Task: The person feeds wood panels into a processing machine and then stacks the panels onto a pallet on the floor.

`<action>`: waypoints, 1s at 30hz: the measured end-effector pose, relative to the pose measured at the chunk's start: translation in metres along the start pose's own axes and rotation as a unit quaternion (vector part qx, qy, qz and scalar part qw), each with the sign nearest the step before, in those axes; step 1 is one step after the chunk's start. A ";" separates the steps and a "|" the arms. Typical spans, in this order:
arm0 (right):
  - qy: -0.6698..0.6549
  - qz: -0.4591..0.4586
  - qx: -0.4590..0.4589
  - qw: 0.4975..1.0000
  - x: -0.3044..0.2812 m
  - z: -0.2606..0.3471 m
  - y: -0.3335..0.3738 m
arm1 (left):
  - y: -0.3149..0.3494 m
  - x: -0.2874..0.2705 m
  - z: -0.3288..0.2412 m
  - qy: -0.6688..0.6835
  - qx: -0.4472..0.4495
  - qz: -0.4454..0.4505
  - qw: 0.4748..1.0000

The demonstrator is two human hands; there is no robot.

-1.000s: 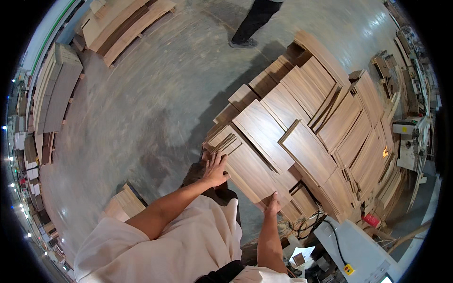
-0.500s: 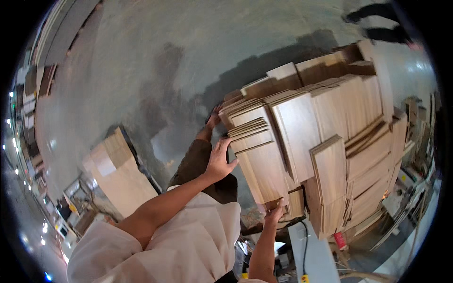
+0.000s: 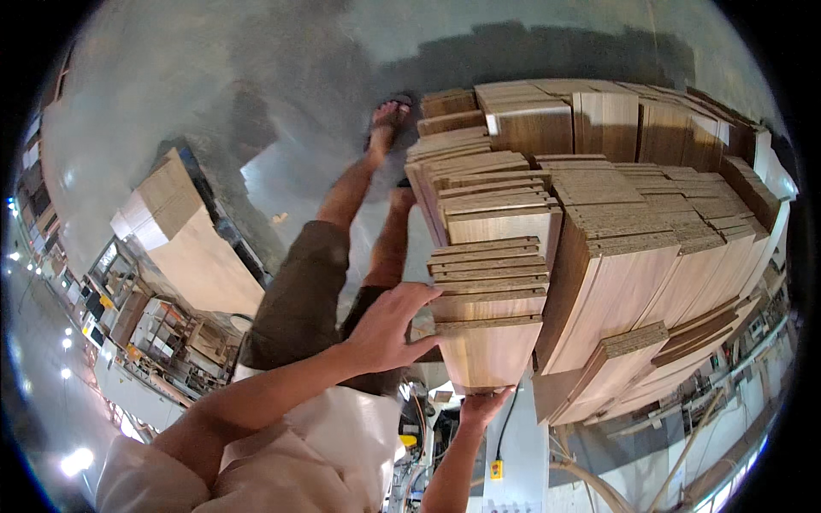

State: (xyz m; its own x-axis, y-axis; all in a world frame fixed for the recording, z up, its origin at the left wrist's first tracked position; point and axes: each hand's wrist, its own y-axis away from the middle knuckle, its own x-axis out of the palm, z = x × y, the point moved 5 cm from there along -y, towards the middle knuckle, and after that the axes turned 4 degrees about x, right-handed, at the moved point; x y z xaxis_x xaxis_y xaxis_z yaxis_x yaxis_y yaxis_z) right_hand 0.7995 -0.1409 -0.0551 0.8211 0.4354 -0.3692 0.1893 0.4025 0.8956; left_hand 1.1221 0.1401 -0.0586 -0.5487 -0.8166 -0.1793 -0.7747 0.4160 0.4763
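I am looking down at a big stack of wood panels (image 3: 599,248) in the middle and right of the frame. My left hand (image 3: 392,329) is in the lower middle. Its fingers (image 3: 419,295) are spread and pressed flat on the side edge of the nearest pile of short boards (image 3: 487,282), I think to keep them from sliding. My right hand (image 3: 483,406) is lower, just under the bottom edge of the front panel (image 3: 492,355). It cups the panel from below, so it seems to carry the weight while the other hand steadies it.

My legs and one foot in a sandal (image 3: 389,120) show in the upper middle, on the grey floor (image 3: 214,94). Another pile of pale boards (image 3: 184,239) sits on a cart at the left.

My right fingertips are hidden behind the panel, so I cannot tell how tightly they curl. The far boards at the right edge bend and blur. The machines at the bottom are cut off and hard to make out.
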 end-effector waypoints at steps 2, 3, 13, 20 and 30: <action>0.001 -0.011 -0.002 1.000 -0.001 0.001 0.001 | -0.001 -0.008 -0.003 -0.029 0.032 -0.007 0.999; 0.003 -0.016 -0.005 1.000 -0.002 0.003 0.000 | 0.003 -0.006 0.004 -0.020 0.019 -0.011 1.000; -0.022 -0.041 0.000 0.999 -0.001 0.000 0.002 | -0.002 -0.003 -0.012 -0.127 0.037 -0.016 0.991; -0.024 0.007 -0.010 1.000 0.017 0.002 0.009 | 0.001 0.006 -0.019 -0.203 0.054 0.033 0.977; -0.035 0.081 -0.031 0.996 0.038 0.002 0.015 | 0.003 0.013 -0.032 -0.211 0.022 0.054 0.976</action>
State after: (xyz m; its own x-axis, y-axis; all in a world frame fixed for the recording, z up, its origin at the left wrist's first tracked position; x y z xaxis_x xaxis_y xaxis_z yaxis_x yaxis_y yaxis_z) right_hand 0.8348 -0.1199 -0.0552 0.8743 0.4421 -0.2003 0.0190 0.3811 0.9243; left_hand 1.1230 0.1181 -0.0317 -0.7020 -0.5328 -0.4725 -0.7121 0.5152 0.4769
